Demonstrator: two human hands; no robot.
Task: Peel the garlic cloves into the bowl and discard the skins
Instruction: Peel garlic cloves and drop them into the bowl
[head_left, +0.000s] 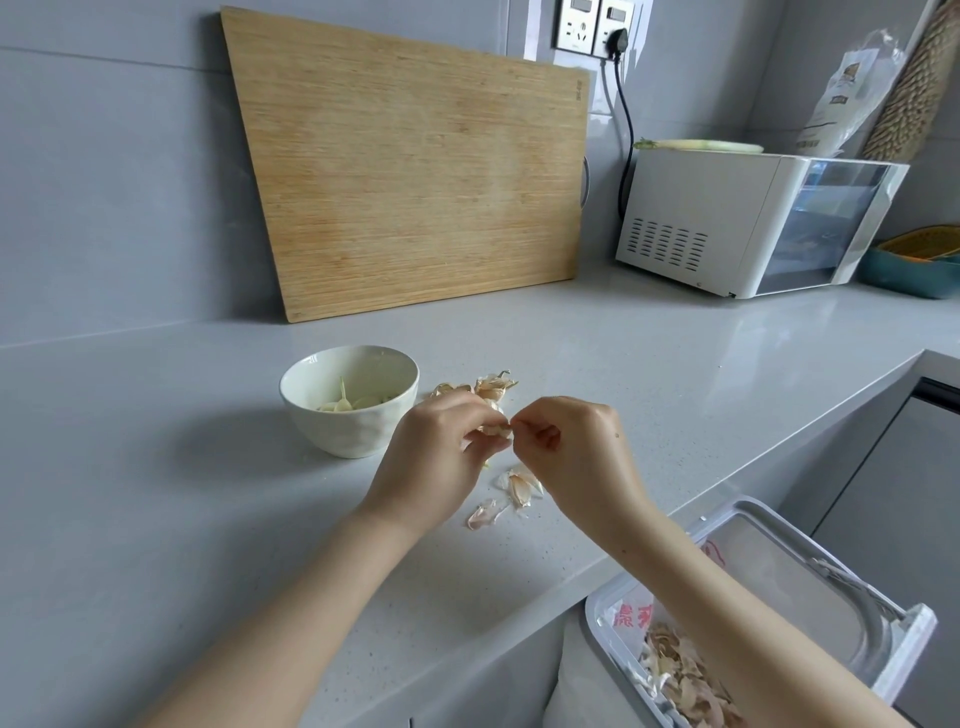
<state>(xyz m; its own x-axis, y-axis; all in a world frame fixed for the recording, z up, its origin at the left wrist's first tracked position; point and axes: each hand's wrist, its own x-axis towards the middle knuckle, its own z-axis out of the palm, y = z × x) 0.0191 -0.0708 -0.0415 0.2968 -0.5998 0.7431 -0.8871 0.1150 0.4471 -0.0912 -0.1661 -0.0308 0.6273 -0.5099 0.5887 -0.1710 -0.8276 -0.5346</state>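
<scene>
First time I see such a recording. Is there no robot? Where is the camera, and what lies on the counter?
No machine: a person's two bare hands, filmed by one wide-angle camera worn on the head, looking down. The left hand has a garlic clove in its grip; the right hand pinches at its skin. On the counter: a white bowl with peeled cloves, loose skins, more unpeeled garlic. An open bin beside the counter holds discarded skins.

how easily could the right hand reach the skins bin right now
Probably yes: the open bin sits just below the counter edge on the right hand's side, with nothing between. It is busy, though, pinching at the clove the left hand holds.
</scene>
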